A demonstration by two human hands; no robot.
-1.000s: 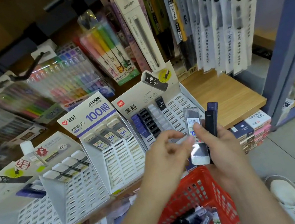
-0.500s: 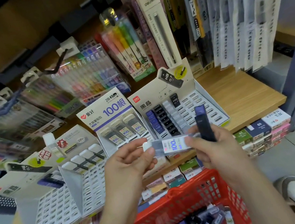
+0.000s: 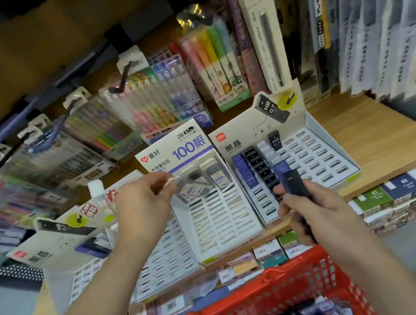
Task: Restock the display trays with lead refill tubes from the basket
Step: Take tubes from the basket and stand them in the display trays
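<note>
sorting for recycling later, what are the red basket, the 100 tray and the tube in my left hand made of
Red basket: looks like moulded plastic, slightly glossy, its walls a grid of holes. Display tray: seems printed cardboard, matte white, with folded walls and cut slots. Clear tube in the left hand: probably transparent plastic with a paper label; motion blur leaves it open.

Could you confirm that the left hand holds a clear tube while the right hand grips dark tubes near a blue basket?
No: the head view shows a red basket. The left hand holds the clear tube, the right hand the dark tubes.
</note>
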